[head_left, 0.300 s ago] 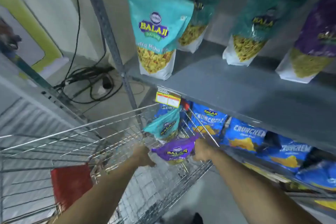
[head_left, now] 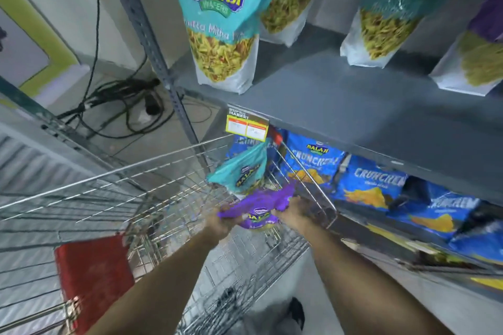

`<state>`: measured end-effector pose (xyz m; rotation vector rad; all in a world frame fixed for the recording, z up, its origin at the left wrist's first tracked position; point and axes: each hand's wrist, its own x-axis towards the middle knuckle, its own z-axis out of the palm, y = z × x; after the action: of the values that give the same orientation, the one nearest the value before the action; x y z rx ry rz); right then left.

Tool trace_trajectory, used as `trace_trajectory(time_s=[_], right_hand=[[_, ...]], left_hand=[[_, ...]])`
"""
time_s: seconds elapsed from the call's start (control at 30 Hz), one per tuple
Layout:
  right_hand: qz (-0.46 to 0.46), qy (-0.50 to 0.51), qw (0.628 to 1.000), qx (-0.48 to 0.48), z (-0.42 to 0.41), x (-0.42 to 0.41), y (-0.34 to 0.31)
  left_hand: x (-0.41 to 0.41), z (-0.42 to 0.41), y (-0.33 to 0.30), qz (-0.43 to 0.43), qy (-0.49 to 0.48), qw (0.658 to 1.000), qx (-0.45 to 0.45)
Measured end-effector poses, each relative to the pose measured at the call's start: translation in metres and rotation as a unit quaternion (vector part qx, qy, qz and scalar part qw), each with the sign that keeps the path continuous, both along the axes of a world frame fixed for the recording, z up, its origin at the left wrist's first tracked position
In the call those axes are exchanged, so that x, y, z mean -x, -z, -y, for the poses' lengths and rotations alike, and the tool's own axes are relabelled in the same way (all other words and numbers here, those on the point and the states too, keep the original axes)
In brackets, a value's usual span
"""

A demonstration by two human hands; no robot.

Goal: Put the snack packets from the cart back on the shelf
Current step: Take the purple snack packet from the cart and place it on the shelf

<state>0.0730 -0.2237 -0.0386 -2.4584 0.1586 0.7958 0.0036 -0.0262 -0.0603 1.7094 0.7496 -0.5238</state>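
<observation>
Both my hands reach into the wire cart [head_left: 136,171]. A purple Balaji snack packet [head_left: 265,205] lies between them: my left hand [head_left: 221,223] grips its left end and my right hand [head_left: 292,212] grips its right side. Just beyond it a teal Balaji packet [head_left: 242,171] leans against the cart's far corner. On the grey shelf [head_left: 340,106] above stand a large teal packet [head_left: 220,22], two more teal ones [head_left: 386,13] behind and right, and a purple one [head_left: 481,43] at the far right.
Blue Crunchem chip bags [head_left: 367,182] fill the lower shelf right of the cart. A yellow price tag [head_left: 246,125] hangs from the shelf edge. The slotted steel upright [head_left: 152,43] stands left, black cables [head_left: 122,106] on the floor behind it. The cart's red flap [head_left: 92,272] is near left.
My hands have closed in on the purple packet and lifted it slightly. My head has moved closer to the shelf and cart.
</observation>
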Motion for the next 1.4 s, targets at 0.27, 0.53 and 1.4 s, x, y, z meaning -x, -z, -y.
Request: trace_trajectory(time_s=[0.27, 0.53, 1.4], right_hand=[[0.132, 0.102, 0.966, -0.199, 0.015, 0.016, -0.046], [0.242, 0.137, 0.861, -0.427, 0.067, 0.026, -0.189], [0.411, 0.327, 0.792, -0.311, 0.374, -0.120, -0.295]], left_hand=[[-0.013, 0.010, -0.083, 0.151, -0.113, 0.980, 0.062], [-0.034, 0.065, -0.243, 0.346, -0.041, 0.932, 0.102], [-0.233, 0.383, -0.327, 0.414, 0.108, 0.903, -0.049]])
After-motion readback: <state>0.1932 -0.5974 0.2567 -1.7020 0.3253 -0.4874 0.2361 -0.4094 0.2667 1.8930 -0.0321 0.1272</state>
